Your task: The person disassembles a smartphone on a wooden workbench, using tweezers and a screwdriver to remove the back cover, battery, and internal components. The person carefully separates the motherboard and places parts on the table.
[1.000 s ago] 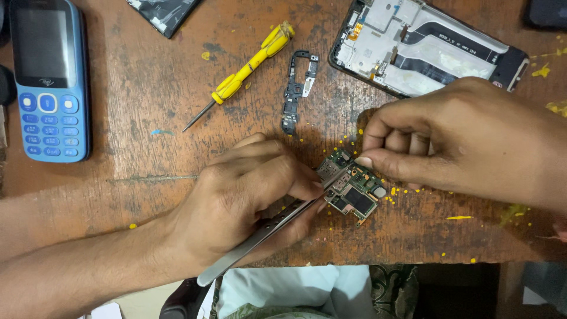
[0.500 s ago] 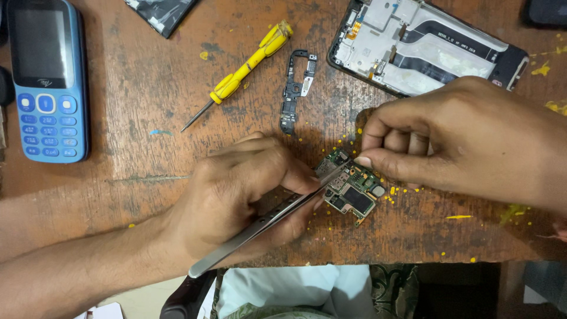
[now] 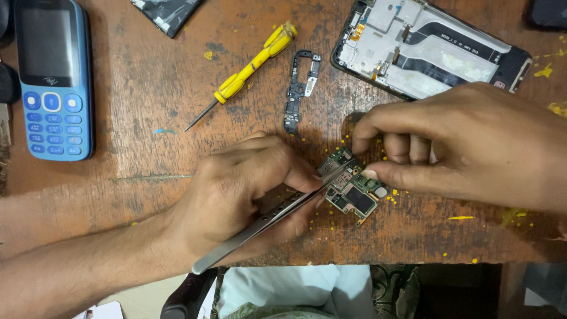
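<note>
Nearest the lower edge, cloth (image 3: 277,289) shows below the worn wooden table (image 3: 147,159), scratched and flecked with yellow specks. Left hand (image 3: 242,192) comes in from lower left, forearm flat, knuckles up, fingers closed in a pinch on thin metal tweezers (image 3: 266,220), shiny, long, slanting up to the right, tips on the circuit board's left edge. Circuit board (image 3: 352,190), small, green with black chips and silver shields, lies at the table's front centre, between both hands. Right hand (image 3: 466,145) reaches in from the right, palm down, fingers curled; thumb and forefinger grip the board at its right and top edge, pinning it on the table. Further back: small black part (image 3: 298,88), narrow, flat, just above the hands; yellow screwdriver (image 3: 251,68), plastic handle, thin steel shaft, lying diagonal. Far right, opened phone (image 3: 425,50), back off, white and black inner frame exposed. Far left, blue keypad phone (image 3: 53,77), face up, upright. Dark flat piece (image 3: 168,10) at top edge.
</note>
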